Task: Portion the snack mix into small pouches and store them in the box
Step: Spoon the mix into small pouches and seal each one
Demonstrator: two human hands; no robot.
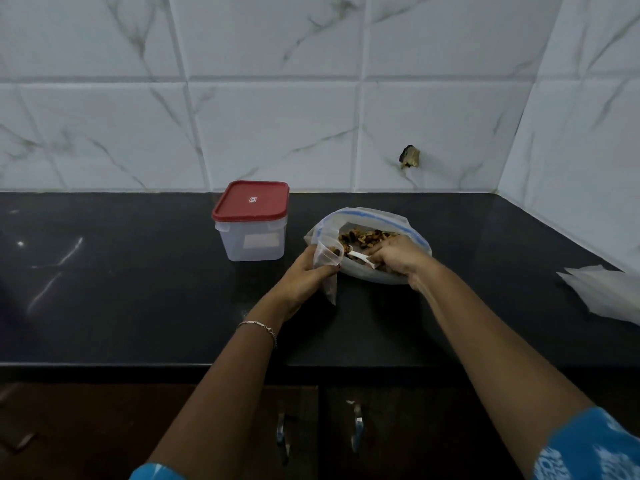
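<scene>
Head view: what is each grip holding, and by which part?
Left grip holds the small pouch by its upper side, below the open mouth; right grip pinches the white spoon by its handle end.

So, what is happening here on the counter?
A person is portioning snack mix. The left hand holds a small clear pouch open beside the large zip bag. The right hand holds a white spoon whose tip is at the pouch's mouth, where a few pieces show. The box stands to the left with its red lid on.
</scene>
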